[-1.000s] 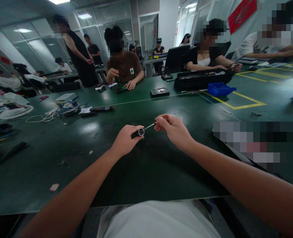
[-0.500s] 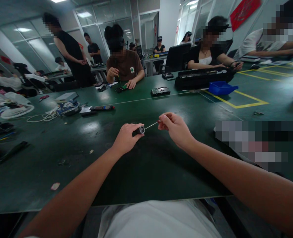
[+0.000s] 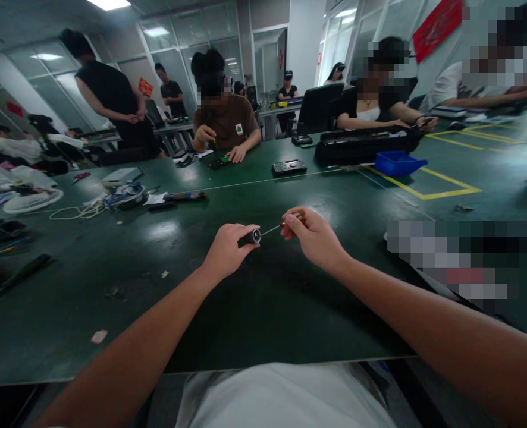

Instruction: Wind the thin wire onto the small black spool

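Observation:
My left hand (image 3: 228, 249) is closed around a small black cylinder (image 3: 248, 237), its round, light-rimmed end turned to the right. Between the thumb and fingers of my right hand (image 3: 310, 235) is a screwdriver (image 3: 283, 224) with a thin metal shaft and a reddish handle. The shaft points left and its tip meets the cylinder's open end; whether it sits inside cannot be made out. Both hands are above the green table (image 3: 290, 321). Most of the handle is hidden by my right fingers.
A blue scoop-shaped bin (image 3: 397, 163) and an opened device with a circuit board (image 3: 289, 167) lie farther back. Bundled cables (image 3: 123, 196) and a dark rod-like tool (image 3: 185, 195) are at the left. Across the table a person in a brown shirt (image 3: 234, 122) works on a small board.
My right hand has shifted slightly, and more of the screwdriver's reddish handle shows. The cylinder's end has turned a little. A standing person in the background has turned and moved left.

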The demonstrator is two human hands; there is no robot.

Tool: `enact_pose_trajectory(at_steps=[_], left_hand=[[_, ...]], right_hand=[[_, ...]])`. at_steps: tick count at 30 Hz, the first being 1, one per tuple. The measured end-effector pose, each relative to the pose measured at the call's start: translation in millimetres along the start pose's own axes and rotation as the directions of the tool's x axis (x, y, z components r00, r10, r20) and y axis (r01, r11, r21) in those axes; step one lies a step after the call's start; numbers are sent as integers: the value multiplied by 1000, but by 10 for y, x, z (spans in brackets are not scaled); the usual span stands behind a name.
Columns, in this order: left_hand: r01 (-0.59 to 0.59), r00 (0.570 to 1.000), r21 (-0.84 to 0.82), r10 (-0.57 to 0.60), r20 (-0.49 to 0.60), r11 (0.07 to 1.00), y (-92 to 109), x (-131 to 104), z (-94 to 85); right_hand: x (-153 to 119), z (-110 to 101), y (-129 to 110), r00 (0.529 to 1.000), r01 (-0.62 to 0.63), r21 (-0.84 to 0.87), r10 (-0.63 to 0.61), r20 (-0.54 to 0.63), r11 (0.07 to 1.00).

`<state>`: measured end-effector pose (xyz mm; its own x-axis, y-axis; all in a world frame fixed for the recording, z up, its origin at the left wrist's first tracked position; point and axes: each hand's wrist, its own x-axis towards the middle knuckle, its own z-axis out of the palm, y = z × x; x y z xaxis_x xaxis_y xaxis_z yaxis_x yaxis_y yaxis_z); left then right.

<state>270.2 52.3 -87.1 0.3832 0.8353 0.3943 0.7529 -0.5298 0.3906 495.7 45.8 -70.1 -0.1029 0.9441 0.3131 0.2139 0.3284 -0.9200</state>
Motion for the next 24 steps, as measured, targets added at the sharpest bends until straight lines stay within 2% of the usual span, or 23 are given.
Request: enact_pose_trajectory(at_steps=[5, 8, 15, 24], left_hand=[[2, 1000, 0, -2, 17, 1000, -31, 3, 24], [-1, 1000, -4, 1, 17, 1000, -26, 5, 27], [8, 1000, -21, -7, 23, 1000, 2, 4, 8], [46, 999, -47, -46, 0, 998, 19, 9, -12]], right_hand=[[-1, -36, -26, 995, 52, -7, -52, -87, 999], [-22, -27, -39, 996, 74, 12, -73, -52, 997], [-60, 2, -47, 998, 53, -60, -51, 39, 997], [-33, 15, -2, 999, 40, -32, -40, 8, 999]])
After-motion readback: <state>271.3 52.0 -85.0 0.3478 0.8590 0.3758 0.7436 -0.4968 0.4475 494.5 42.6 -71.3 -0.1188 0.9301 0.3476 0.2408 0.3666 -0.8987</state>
